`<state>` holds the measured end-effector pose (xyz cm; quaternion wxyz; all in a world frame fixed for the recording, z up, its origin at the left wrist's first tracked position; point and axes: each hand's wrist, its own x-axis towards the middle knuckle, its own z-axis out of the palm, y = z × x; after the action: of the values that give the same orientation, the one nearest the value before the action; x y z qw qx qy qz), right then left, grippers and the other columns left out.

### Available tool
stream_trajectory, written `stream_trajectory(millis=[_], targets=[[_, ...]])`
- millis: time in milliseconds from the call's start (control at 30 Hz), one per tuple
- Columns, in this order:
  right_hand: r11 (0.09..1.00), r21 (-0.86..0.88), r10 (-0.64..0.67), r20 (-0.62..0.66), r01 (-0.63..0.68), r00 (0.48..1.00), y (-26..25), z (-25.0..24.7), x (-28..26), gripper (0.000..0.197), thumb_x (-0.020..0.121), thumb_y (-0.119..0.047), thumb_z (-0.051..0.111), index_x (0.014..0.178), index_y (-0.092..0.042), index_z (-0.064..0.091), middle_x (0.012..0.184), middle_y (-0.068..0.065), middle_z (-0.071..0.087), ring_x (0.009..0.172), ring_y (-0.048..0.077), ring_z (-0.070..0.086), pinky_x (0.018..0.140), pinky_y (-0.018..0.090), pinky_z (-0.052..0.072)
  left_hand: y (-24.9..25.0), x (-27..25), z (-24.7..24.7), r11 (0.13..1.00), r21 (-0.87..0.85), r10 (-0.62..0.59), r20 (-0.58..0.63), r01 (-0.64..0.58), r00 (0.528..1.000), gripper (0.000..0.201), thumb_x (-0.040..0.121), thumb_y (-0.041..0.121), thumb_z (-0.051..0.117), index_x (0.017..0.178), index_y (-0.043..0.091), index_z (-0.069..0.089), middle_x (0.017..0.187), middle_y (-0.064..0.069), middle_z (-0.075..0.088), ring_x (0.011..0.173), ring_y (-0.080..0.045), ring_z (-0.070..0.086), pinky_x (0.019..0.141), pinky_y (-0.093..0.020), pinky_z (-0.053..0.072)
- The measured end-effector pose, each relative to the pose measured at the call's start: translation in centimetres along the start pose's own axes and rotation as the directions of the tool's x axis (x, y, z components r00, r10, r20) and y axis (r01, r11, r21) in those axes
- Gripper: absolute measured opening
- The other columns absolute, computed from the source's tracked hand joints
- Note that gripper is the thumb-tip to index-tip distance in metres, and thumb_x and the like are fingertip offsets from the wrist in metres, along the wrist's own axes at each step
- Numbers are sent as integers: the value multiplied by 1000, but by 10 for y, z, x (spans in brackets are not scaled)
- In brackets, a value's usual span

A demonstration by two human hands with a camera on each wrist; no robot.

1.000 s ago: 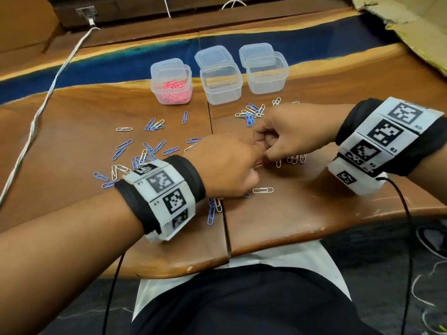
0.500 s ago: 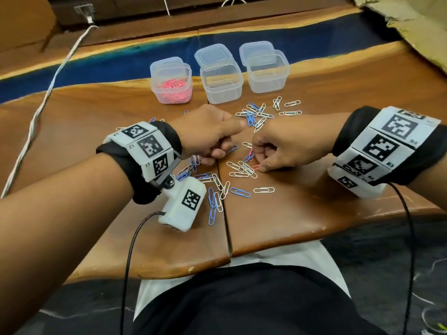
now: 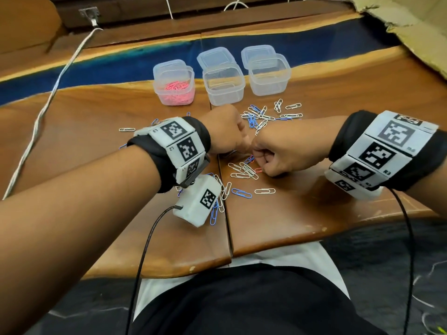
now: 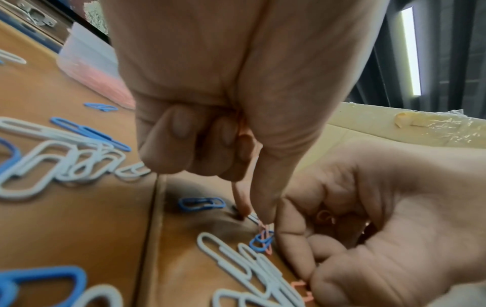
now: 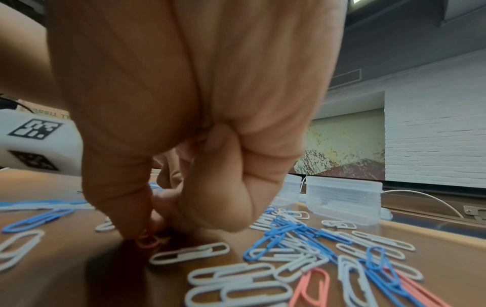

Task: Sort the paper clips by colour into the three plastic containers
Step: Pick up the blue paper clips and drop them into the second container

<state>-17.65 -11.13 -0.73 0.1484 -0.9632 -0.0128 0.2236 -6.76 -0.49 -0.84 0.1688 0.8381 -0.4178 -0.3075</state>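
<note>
Pink paper clip (image 5: 147,241) under right-hand fingers (image 5: 123,216)

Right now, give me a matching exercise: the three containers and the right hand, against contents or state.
Things:
1. left container
2. middle container
3. right container
4. right hand

States:
A. pinching a pink clip on the table
B. holds pink clips
C. no clips visible, between the other two
D. no clips visible, at the end of the row

Pairs: 1-B, 2-C, 3-D, 4-A
</note>
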Motion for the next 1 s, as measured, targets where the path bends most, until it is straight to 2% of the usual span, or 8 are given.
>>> stream_trajectory(millis=[267,367,533,633,700,800,933,1000], targets=[[1000,4,14,43,-14,999,3,1,-4,11,81,-15,60,73,-21,59,63,-9,54,56,8,46,51,14,38,10,3,4,998,58,3,11,-4,1000,8,76,16,75,78,10,69,48,5,50,35,-6,42,29,-9,30],[1000,-1,19,39,-19,999,3,3,-7,9,81,-16,60,73,-20,58,65,-6,55,56,8,45,50,14,37,9,3,2,1000,28,-15,15,15,1000,16,76,19,73,79,4,69,49,0,47,36,-10,39,31,-10,31],[999,26,41,-10,-41,999,5,2,-15,12,85,-21,56,77,-13,53,68,0,54,56,10,41,51,15,35,3,-2,-6,986,-146,-77,-4,76,997,14,80,23,61,70,13,62,39,9,49,44,-15,42,45,-22,43],[981,181,80,-72,-66,994,12,-10,-18,18,86,-15,53,69,-15,48,60,-5,54,53,11,43,47,16,34,1,-4,-9,926,-356,-109,55,122,992,16,81,17,51,65,14,51,51,1,42,48,-16,31,46,-20,30],[889,443,168,-76,-117,983,21,-18,-21,20,84,-4,48,65,-11,47,55,-1,56,44,13,39,40,21,33,0,-5,-9,840,-510,-151,107,184,983,13,81,13,46,68,14,46,56,-3,39,47,-14,25,49,-20,22],[646,753,306,-103,-126,947,43,-27,-27,28,76,13,35,64,-13,37,54,14,42,38,13,24,40,15,18,-2,-4,-10,696,-678,-179,153,235,972,9,79,9,40,73,15,39,60,-6,46,44,-12,24,43,-17,20],[431,880,474,-32,-201,880,75,-36,-36,28,72,7,28,81,-17,41,51,6,35,38,10,22,39,12,18,-2,1,-9,631,-729,-152,218,264,964,13,77,5,37,70,16,36,62,-5,47,43,-10,28,40,-16,20],[370,892,509,39,-259,860,86,-36,-41,21,82,0,31,87,-15,45,52,3,32,37,13,26,35,13,21,1,4,-9,646,-711,-137,249,277,959,14,76,3,35,71,15,34,60,-3,44,42,-10,28,38,-16,19]])
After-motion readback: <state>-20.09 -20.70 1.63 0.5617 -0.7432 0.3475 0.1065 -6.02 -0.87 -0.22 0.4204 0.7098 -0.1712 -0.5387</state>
